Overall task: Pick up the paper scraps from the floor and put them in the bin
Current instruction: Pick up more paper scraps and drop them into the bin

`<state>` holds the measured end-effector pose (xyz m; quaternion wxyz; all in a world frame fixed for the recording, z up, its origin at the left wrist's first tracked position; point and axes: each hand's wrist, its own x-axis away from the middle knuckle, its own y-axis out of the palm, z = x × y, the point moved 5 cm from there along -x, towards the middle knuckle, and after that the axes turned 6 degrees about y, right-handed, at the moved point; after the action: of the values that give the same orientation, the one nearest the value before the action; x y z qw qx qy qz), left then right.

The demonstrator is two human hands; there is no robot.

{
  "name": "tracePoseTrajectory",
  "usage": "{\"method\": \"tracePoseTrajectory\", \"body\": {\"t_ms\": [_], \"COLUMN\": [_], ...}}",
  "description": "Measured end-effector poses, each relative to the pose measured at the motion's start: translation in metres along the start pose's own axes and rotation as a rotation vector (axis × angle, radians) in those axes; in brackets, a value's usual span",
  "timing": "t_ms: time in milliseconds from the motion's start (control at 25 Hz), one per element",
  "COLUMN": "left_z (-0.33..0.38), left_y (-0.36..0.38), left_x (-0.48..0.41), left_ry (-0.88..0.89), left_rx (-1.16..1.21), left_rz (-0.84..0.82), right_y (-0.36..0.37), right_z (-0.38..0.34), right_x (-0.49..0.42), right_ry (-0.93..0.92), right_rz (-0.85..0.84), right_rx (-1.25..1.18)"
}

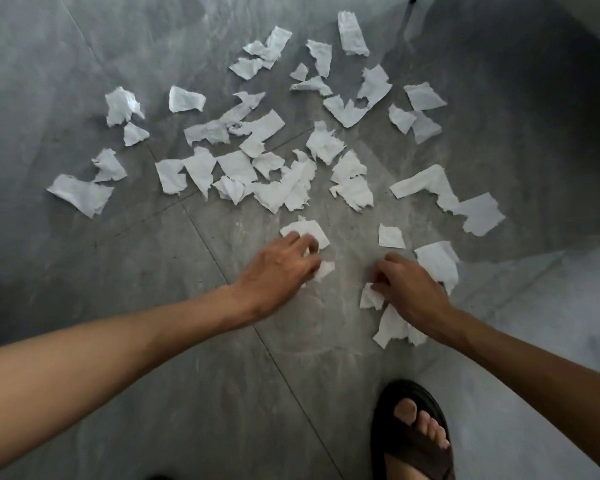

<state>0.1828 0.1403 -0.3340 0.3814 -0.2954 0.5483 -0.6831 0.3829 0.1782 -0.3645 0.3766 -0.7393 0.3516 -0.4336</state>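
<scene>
Grey floor tiles (153, 323) carry white paper scraps (257, 161) scattered wide, with no bin in view. Both hands work the nearest pieces first: the left hand (278, 268) curls its grip over one scrap (312, 232), while the right hand (409, 289) pinches another (369, 297), probably to gather a handful per trip.

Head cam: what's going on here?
A person is crouched over a grey tiled floor strewn with torn white paper scraps. The left hand is closing its fingers on a scrap nearest them, and the right hand is gathering scraps beside it. Most of the scraps lie untouched farther out. A sandalled foot shows at the bottom. No bin is in view.
</scene>
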Motion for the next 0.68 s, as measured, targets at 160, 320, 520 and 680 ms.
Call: {"method": "tracePoseTrajectory", "body": {"t_ms": [160, 320, 520, 680], "left_z": [-0.025, -0.021, -0.025, -0.046], "left_y": [0.011, 0.022, -0.031, -0.138], "left_x": [-0.02, -0.018, -0.019, -0.016], "left_ry": [-0.21, -0.167, -0.171, -0.152], "left_rx": [-0.039, 0.011, 0.292, 0.39], "left_rz": [-0.147, -0.206, -0.111, -0.019], "right_y": [-0.017, -0.034, -0.022, -0.026], "right_z": [0.006, 0.021, -0.008, -0.059], "right_x": [-0.016, -0.044, -0.058, -0.061], "right_ry": [0.055, 0.065, -0.015, 0.117], "right_rz": [0.21, 0.224, 0.103, 0.076], "right_rx": [-0.116, -0.01, -0.011, -0.392]}}
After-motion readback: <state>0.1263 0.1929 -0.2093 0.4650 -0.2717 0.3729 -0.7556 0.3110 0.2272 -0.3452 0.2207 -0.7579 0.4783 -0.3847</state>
